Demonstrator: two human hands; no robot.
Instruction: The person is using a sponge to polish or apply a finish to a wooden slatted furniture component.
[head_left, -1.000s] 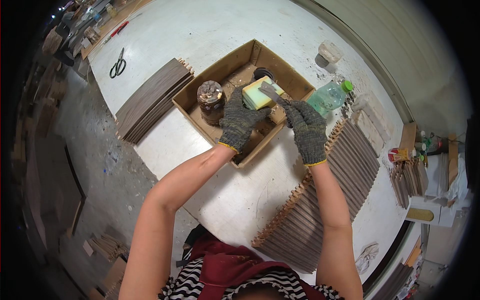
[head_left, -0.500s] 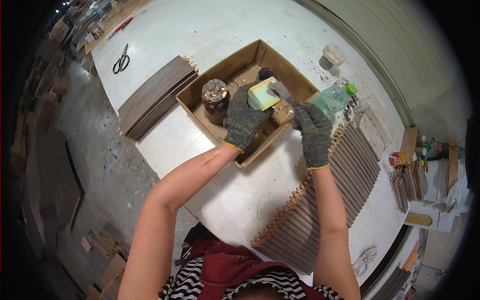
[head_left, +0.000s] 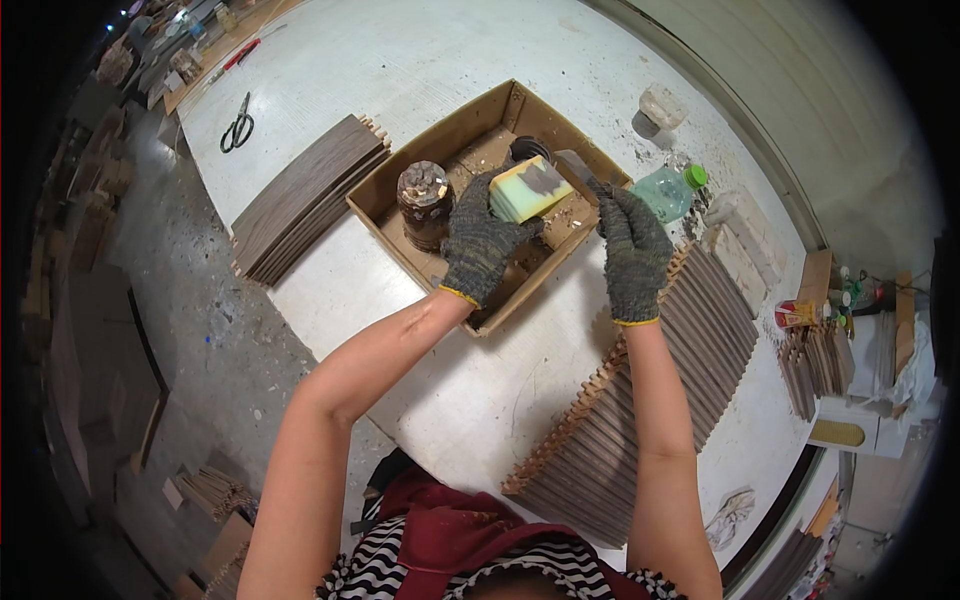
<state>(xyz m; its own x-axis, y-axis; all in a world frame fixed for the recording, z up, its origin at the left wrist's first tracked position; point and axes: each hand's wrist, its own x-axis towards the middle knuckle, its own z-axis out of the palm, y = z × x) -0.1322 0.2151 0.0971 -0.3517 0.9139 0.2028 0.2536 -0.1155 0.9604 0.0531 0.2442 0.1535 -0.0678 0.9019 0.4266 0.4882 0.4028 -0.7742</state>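
Left hand (head_left: 483,240) grips pale sponge block (head_left: 518,203) over cardboard box (head_left: 398,263), dark smear (head_left: 545,181) on top. Right hand (head_left: 637,248) holds probably a scraper (head_left: 577,167), blade unclear, beside it. Best: block steady, blade flat, light pressure.

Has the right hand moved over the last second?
Yes: judged against the cardboard box, the gloved right hand has shifted to the right, farther from the sponge.

Pale-green sponge block (head_left: 530,190) (top partly smeared dark), tilted; scraper (head_left: 573,164) beside.
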